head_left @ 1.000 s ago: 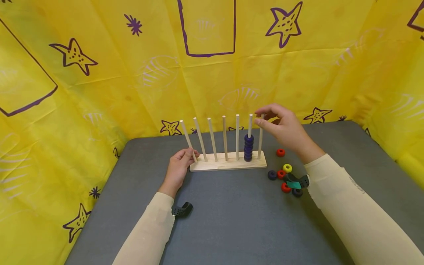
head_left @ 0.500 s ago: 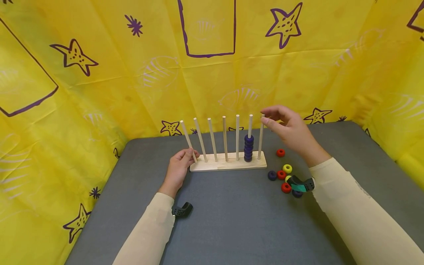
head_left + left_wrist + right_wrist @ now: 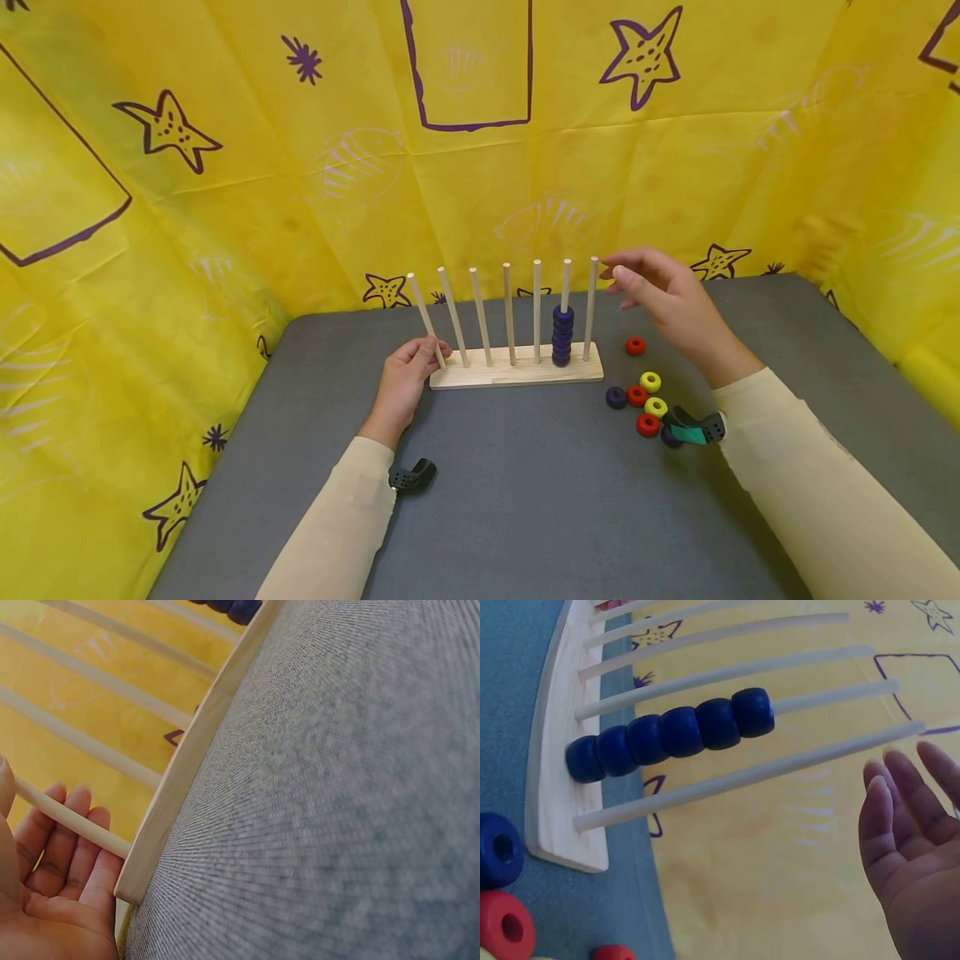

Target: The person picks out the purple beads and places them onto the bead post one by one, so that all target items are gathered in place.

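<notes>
A wooden rack stands on the table, its pale base (image 3: 495, 379) bearing a row of upright pegs. My left hand (image 3: 402, 383) is at its left end, thumb and fingers around the lower part of the leftmost peg (image 3: 75, 820). A stack of dark blue beads (image 3: 562, 336) sits on the second peg from the right. My right hand (image 3: 671, 304) hovers just right of the bare rightmost peg (image 3: 757, 772), near its top. In the right wrist view its fingers are apart from that peg and hold nothing.
Loose beads lie right of the rack: a red bead (image 3: 635, 346) farther back, then a yellow bead (image 3: 650, 382), a dark blue bead (image 3: 616, 397) and several others grouped nearer me. Yellow printed cloth (image 3: 360, 208) encloses the grey table (image 3: 480, 500) behind and at both sides.
My right hand has moved right, from around the top of the rightmost peg to beside it, and its fingers have spread. The left hand and the rack have stayed put.
</notes>
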Motion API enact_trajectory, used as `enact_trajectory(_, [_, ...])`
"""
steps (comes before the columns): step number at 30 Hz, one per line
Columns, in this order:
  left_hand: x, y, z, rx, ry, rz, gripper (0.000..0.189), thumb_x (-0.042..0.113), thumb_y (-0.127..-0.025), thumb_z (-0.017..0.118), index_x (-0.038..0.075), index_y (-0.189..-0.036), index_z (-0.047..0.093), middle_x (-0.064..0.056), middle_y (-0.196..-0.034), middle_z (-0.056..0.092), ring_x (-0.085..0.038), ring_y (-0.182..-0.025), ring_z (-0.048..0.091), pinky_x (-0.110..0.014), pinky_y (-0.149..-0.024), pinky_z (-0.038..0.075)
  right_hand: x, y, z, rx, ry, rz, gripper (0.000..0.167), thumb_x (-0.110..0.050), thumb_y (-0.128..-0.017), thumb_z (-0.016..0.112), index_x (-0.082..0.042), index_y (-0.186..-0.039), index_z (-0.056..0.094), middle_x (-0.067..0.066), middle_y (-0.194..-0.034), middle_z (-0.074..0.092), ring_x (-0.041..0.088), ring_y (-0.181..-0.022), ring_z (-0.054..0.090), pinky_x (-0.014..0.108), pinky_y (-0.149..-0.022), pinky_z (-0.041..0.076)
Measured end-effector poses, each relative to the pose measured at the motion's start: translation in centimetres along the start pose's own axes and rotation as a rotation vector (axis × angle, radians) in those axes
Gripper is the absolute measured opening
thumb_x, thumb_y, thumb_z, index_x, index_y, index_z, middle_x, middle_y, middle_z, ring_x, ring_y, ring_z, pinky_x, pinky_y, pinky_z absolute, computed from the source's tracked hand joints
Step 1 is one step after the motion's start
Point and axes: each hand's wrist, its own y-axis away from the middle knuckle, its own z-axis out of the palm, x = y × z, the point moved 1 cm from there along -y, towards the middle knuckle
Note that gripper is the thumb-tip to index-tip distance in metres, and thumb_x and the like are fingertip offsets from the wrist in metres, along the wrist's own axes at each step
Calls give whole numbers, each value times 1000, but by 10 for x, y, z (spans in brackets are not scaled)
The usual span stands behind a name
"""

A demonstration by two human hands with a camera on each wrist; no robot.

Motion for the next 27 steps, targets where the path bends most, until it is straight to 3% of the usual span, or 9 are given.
enact_trajectory(5, [-1,0,0,-4,1,12,46,37,-114,62,-7,-118,73,-23,-116,75,-32,-118,70,-35,-104,56,5,6,-4,-12,-75,-4,29,-17,-118,50,-2,-136,68,11,-127,69,28,-108,67,28,-85,58])
enact_trajectory(10, [0,0,0,-3,-4,4,45,37,-114,62,-6,-119,73,-22,-116,75,-31,-119,70,-36,-105,56,11,13,-8,-35,-67,5,35,-22,-119,46,-1,-137,67,17,-129,69,29,-109,67,29,-85,58])
enact_trajectory(27, [0,0,1,5,-5,1,44,38,-114,62,-5,-118,74,-21,-116,75,-30,-117,70,-38,-106,55,31,53,-16,-118,-92,25,38,-17,-121,36,2,-141,62,11,-131,71,27,-115,66,30,-87,58])
